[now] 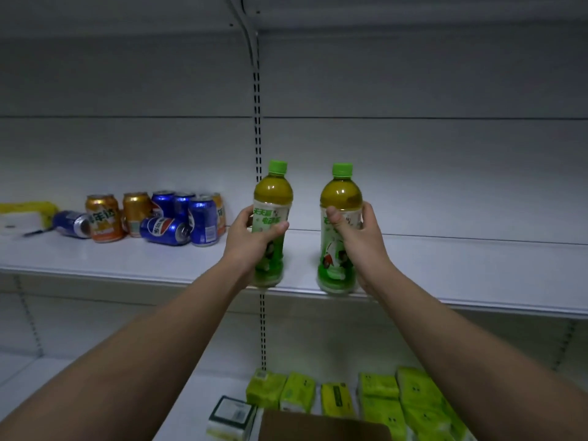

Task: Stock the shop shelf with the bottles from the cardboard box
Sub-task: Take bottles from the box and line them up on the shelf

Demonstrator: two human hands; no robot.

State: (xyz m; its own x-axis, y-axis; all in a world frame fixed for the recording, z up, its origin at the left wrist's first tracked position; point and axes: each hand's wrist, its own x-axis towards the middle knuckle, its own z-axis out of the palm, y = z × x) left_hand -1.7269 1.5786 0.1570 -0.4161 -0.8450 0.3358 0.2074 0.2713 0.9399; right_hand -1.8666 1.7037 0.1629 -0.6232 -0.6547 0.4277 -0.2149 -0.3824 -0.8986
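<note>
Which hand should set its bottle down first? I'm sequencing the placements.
Probably right. The right hand holds its green tea bottle upright over bare shelf; the left hand's bottle is nearer the soda cans.

cardboard box cut by bottom edge; bottle bases blurred

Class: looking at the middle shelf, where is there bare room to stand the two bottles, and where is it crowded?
Bare board runs from the right bottle out to the shelf's right end, and between the two bottles. Left of the left bottle, the cans crowd together, two lying on their sides.
</note>
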